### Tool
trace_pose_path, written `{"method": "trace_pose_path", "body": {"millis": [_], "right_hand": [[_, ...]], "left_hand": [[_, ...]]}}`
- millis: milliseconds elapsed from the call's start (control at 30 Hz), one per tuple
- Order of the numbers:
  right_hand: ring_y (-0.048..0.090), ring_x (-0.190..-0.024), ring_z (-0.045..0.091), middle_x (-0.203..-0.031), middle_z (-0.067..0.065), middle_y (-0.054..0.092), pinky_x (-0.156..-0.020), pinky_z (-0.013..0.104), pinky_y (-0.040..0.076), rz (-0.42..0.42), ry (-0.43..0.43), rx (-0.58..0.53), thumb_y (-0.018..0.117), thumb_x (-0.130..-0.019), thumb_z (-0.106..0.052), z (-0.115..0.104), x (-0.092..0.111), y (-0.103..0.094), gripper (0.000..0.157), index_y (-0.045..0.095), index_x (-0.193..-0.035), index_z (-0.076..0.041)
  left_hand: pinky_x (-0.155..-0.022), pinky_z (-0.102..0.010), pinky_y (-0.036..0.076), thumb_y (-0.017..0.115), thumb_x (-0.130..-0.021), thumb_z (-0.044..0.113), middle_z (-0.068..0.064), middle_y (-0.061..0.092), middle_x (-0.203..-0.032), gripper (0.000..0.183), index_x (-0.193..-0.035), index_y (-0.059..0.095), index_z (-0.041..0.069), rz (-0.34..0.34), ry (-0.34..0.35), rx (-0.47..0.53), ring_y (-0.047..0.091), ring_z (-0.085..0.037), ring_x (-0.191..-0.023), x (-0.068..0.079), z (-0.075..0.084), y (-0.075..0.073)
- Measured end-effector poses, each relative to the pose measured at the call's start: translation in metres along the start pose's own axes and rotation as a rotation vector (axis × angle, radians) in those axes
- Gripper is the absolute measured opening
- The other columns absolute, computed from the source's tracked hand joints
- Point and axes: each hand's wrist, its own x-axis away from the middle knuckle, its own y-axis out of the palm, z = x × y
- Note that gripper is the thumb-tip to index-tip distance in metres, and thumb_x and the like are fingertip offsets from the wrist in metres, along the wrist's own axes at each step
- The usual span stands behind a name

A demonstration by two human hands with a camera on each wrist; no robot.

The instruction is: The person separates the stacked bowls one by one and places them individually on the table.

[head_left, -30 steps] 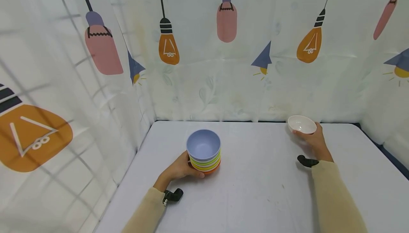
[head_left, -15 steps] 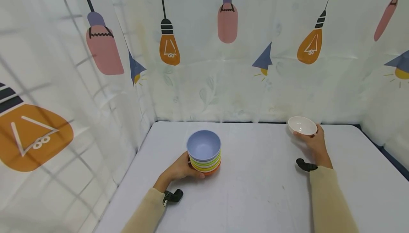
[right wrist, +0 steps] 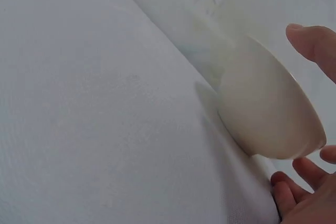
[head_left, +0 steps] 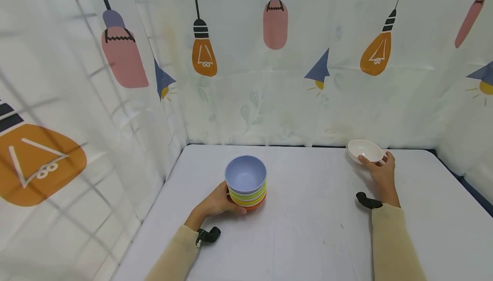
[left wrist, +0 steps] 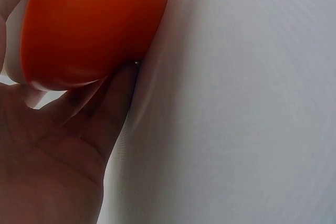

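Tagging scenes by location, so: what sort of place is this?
Probably a curtained-off recording booth: pale wrinkled curtains printed with orange bulbs and pink lamps hang around a flat white table, and a curved black gadget sits at each wrist.

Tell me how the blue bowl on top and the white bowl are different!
The blue bowl is blue, but the white bowl is white. The blue bowl sits on top of a stack; the white bowl is by itself. The left hand holds the blue bowl's stack, while the right hand is at the white bowl. Both are round and open side up.
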Motion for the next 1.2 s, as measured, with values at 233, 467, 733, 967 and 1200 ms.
{"method": "trace_pose_path", "body": {"millis": [233, 467, 733, 967, 1200], "right_hand": [[0.005, -0.15, 0.025, -0.163, 0.005, 0.002, -0.122, 0.044, 0.011, 0.101, -0.043, -0.007, 0.069, -0.083, -0.05, -0.018, 0.008, -0.001, 0.106, -0.002, -0.155, -0.021], [0.012, -0.149, 0.019, -0.161, -0.003, 0.013, -0.122, 0.04, 0.014, 0.098, -0.198, -0.027, 0.069, -0.085, -0.043, -0.064, 0.031, 0.002, 0.094, 0.007, -0.154, -0.027], [0.032, -0.141, 0.028, -0.156, 0.006, 0.027, -0.117, 0.049, 0.025, -0.123, -0.481, 0.027, 0.071, -0.086, -0.036, -0.111, 0.07, 0.028, 0.091, 0.011, -0.154, -0.026], [0.039, -0.137, 0.026, -0.15, 0.006, 0.037, -0.115, 0.051, 0.027, -0.377, -0.661, 0.02, 0.072, -0.087, -0.023, -0.126, 0.095, 0.064, 0.083, 0.02, -0.152, -0.021], [0.044, -0.134, 0.027, -0.147, 0.003, 0.041, -0.113, 0.052, 0.03, -0.606, -0.732, 0.051, 0.072, -0.087, -0.022, -0.124, 0.118, 0.103, 0.076, 0.027, -0.149, -0.021]], "left_hand": [[-0.109, -0.043, 0.035, 0.093, -0.06, 0.021, 0.01, 0.052, -0.136, 0.098, -0.14, 0.038, 0.036, -0.004, -0.004, 0.0, 0.048, -0.014, -0.129, 0.001, 0.003, -0.001], [-0.109, -0.043, 0.036, 0.093, -0.059, 0.021, 0.011, 0.053, -0.135, 0.098, -0.139, 0.039, 0.036, 0.003, -0.009, -0.003, 0.05, -0.014, -0.127, 0.001, 0.004, -0.002], [-0.109, -0.043, 0.036, 0.092, -0.061, 0.021, 0.009, 0.052, -0.137, 0.097, -0.14, 0.038, 0.035, -0.008, 0.006, -0.007, 0.049, -0.014, -0.128, -0.001, 0.003, -0.003], [-0.11, -0.043, 0.035, 0.093, -0.06, 0.019, 0.009, 0.052, -0.137, 0.097, -0.14, 0.038, 0.035, -0.002, 0.002, 0.004, 0.048, -0.014, -0.128, -0.001, 0.003, -0.004], [-0.109, -0.044, 0.035, 0.092, -0.061, 0.02, 0.008, 0.052, -0.138, 0.097, -0.141, 0.038, 0.033, -0.012, 0.013, 0.009, 0.049, -0.016, -0.128, 0.001, 0.002, -0.002]]}}
